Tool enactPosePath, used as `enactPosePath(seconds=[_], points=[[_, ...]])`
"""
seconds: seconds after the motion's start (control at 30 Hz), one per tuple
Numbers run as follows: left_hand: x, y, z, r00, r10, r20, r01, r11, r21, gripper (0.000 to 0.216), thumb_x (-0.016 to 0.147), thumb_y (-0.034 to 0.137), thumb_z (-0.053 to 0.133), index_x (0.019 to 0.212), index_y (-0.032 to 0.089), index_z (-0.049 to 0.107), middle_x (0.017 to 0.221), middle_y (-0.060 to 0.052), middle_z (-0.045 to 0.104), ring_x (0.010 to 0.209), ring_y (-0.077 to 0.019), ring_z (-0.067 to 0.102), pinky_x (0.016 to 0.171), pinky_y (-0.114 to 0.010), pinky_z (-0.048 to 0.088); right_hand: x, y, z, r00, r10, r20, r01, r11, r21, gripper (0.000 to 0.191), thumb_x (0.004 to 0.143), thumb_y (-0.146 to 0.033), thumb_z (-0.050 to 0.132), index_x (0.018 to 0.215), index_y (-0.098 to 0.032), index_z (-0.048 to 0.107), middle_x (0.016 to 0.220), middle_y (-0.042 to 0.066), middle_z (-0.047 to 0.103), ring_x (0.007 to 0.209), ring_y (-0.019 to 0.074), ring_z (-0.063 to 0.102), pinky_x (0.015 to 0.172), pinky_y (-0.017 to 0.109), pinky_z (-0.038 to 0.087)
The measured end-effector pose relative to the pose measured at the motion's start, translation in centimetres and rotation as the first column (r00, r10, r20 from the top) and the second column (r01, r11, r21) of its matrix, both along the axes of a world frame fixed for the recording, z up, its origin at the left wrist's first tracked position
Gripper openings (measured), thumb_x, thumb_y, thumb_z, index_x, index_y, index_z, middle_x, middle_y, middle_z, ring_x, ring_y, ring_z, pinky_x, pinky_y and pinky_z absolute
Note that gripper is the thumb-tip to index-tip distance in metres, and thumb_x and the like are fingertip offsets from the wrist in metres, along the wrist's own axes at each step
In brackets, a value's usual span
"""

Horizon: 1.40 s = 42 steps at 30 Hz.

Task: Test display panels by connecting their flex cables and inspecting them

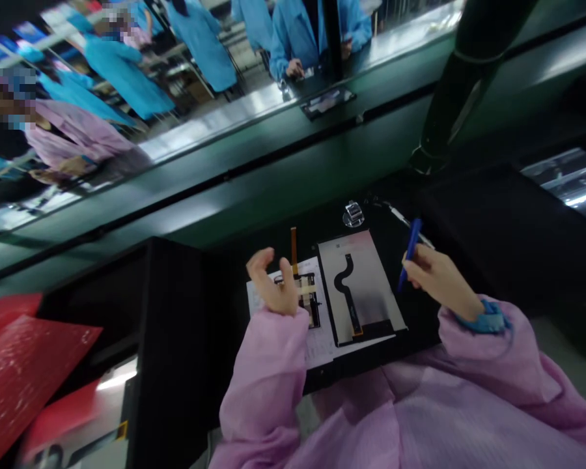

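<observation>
My left hand (272,280) hovers with its fingers curled and apart, holding nothing, just above a white sheet (317,342) that carries a small board with an orange flex strip (293,251). My right hand (434,277) is closed round a blue pen-like tool (409,253), tip pointing down toward the right edge of a grey panel (376,286). That panel lies flat on a black mat (410,339) and bears a black S-shaped flex cable (346,286). I wear pink sleeves and a blue wrist strap (488,319).
A small clear holder (353,213) stands behind the panel. A dark green conveyor (254,176) runs across the back, with a tablet-like device (328,102) on it. People in blue and pink coats work beyond it. Red sheets (24,371) lie at the lower left. A black post (461,78) rises at right.
</observation>
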State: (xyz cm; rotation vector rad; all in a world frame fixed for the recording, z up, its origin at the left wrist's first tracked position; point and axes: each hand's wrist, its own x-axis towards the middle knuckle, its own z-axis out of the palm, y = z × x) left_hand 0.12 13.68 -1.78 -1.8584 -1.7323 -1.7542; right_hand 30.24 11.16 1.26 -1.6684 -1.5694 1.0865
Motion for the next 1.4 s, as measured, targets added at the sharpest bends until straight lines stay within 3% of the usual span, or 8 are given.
enactPosePath(seconds=[0.2, 0.37, 0.5, 0.7, 1.03, 1.1, 1.23, 1.4], points=[[5.3, -3.6, 1.1, 0.663, -0.742, -0.105, 0.660, 0.644, -0.387, 0.055, 0.098, 0.043, 0.053, 0.148, 0.024, 0.040, 0.125, -0.016, 0.063, 0.110, -0.0261, 0.066, 0.093, -0.042, 0.057, -4.1, -3.2, 0.2, 0.887, 0.246, -0.391, -0.246, 0.968, 0.051, 0.031, 0.091, -0.045, 0.056, 0.077, -0.018, 0.052, 0.063, -0.002, 0.049, 0.053, 0.0089, 0.045, 0.048, 0.021, 0.037], [5.6, -3.8, 0.7, 0.625, -0.651, -0.431, 0.622, 0.748, -0.230, 0.053, 0.101, 0.048, 0.043, 0.149, 0.025, 0.041, 0.147, -0.020, 0.050, 0.137, -0.0341, 0.048, 0.103, -0.053, 0.049, -4.3, -3.7, 0.1, 0.663, 0.299, -0.686, -0.519, 0.844, -0.135, 0.043, 0.090, -0.053, 0.057, 0.067, -0.019, 0.046, 0.052, -0.005, 0.044, 0.042, 0.0060, 0.036, 0.040, 0.020, 0.026], [5.5, -3.6, 1.1, 0.581, -0.641, -0.501, 0.632, 0.743, -0.218, 0.036, 0.104, 0.042, 0.035, 0.103, 0.020, 0.063, 0.092, -0.010, 0.072, 0.087, -0.0235, 0.068, 0.084, -0.041, 0.054, -3.6, -3.6, -0.2, 0.546, 0.251, -0.799, -0.644, 0.736, -0.209, 0.050, 0.093, -0.059, 0.051, 0.063, -0.020, 0.044, 0.048, -0.002, 0.045, 0.037, 0.0069, 0.034, 0.035, 0.022, 0.019], [5.7, -3.9, 0.9, 0.706, -0.583, -0.402, 0.549, 0.809, -0.210, 0.036, 0.106, 0.039, 0.033, 0.093, 0.019, 0.061, 0.076, -0.006, 0.070, 0.066, -0.0190, 0.065, 0.062, -0.031, 0.051, -4.4, -3.7, -0.9, 0.590, 0.142, -0.795, -0.288, 0.957, -0.042, 0.033, 0.084, -0.050, 0.065, 0.092, -0.021, 0.051, 0.074, -0.003, 0.055, 0.050, 0.0064, 0.039, 0.043, 0.019, 0.027], [5.6, -4.8, 1.9, 0.510, -0.818, -0.267, 0.704, 0.575, -0.417, 0.047, 0.106, 0.039, 0.023, 0.081, 0.022, 0.059, 0.059, -0.002, 0.063, 0.050, -0.0173, 0.059, 0.049, -0.030, 0.044, -7.5, -5.6, -0.8, 0.787, 0.009, -0.617, 0.100, 0.985, 0.142, 0.039, 0.098, -0.051, 0.052, 0.077, -0.019, 0.049, 0.056, -0.006, 0.041, 0.048, 0.0072, 0.037, 0.046, 0.021, 0.028], [4.2, -4.4, 2.0, 0.523, -0.837, -0.160, 0.707, 0.531, -0.466, 0.052, 0.106, 0.045, 0.024, 0.075, 0.023, 0.059, 0.056, -0.001, 0.061, 0.048, -0.0160, 0.057, 0.047, -0.029, 0.042, -5.9, -5.2, 0.3, 0.742, -0.106, -0.662, 0.294, 0.939, 0.179, 0.040, 0.095, -0.052, 0.054, 0.072, -0.021, 0.045, 0.052, -0.006, 0.038, 0.043, 0.0072, 0.035, 0.041, 0.021, 0.026], [0.6, -3.2, 1.5, 0.770, -0.626, 0.120, 0.607, 0.662, -0.439, 0.056, 0.104, 0.053, 0.027, 0.067, 0.022, 0.054, 0.049, 0.002, 0.051, 0.038, -0.0115, 0.045, 0.038, -0.025, 0.030, -1.7, -4.0, 2.8, 0.552, -0.301, -0.778, 0.777, 0.524, 0.349, 0.030, 0.095, -0.037, 0.052, 0.070, -0.022, 0.045, 0.049, -0.007, 0.033, 0.036, 0.0072, 0.027, 0.036, 0.022, 0.022], [-0.5, -2.5, 0.8, 0.896, -0.442, 0.044, 0.422, 0.813, -0.401, 0.047, 0.103, 0.054, 0.033, 0.097, 0.020, 0.065, 0.063, 0.000, 0.059, 0.054, -0.0133, 0.056, 0.054, -0.025, 0.042, -2.7, -4.7, 1.3, 0.847, -0.107, -0.521, 0.335, 0.869, 0.365, 0.011, 0.092, -0.029, 0.061, 0.094, -0.020, 0.066, 0.077, 0.002, 0.065, 0.061, 0.0135, 0.062, 0.052, 0.025, 0.047]])
